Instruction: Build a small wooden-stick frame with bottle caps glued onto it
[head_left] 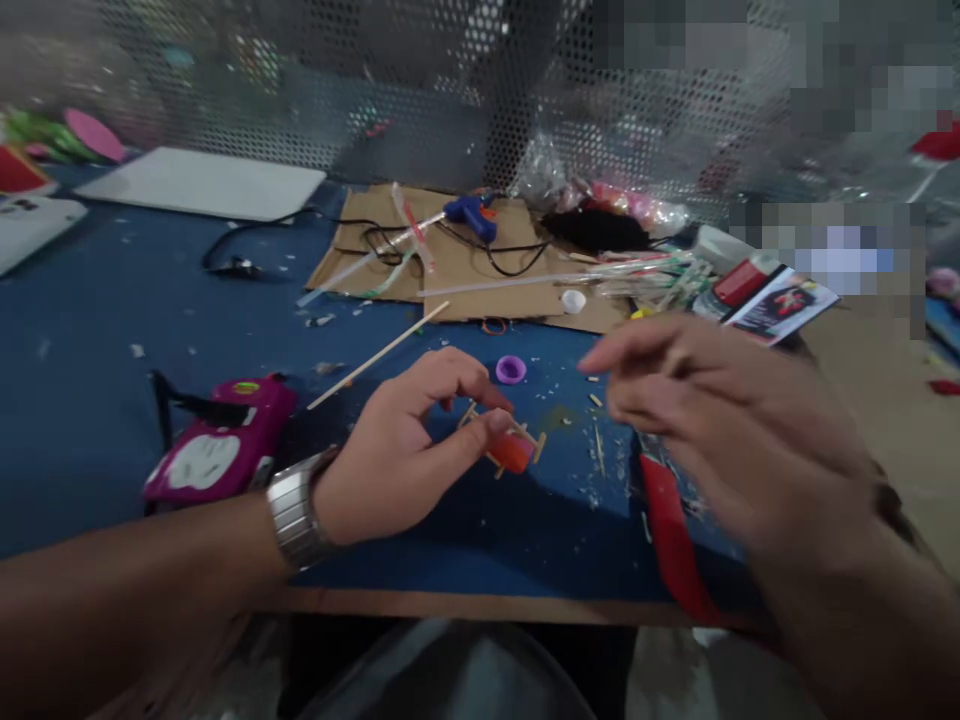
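My left hand (405,445), with a metal watch on the wrist, pinches a small orange piece fitted with thin wooden sticks (511,447) just above the blue table mat (97,420). My right hand (712,425) hovers to the right of it, blurred by motion, fingers stretched toward the left and close together; I cannot tell whether they hold anything. A small purple ring (510,369) lies on the mat just behind the orange piece. A red-handled tool (671,530) lies under my right hand.
A magenta tape dispenser (221,445) sits at the left. A long wooden skewer (379,355) lies on the mat. Behind it, a cardboard sheet (465,265) carries a blue glue gun (471,214), cables and straws. A perforated metal screen (420,90) closes the back.
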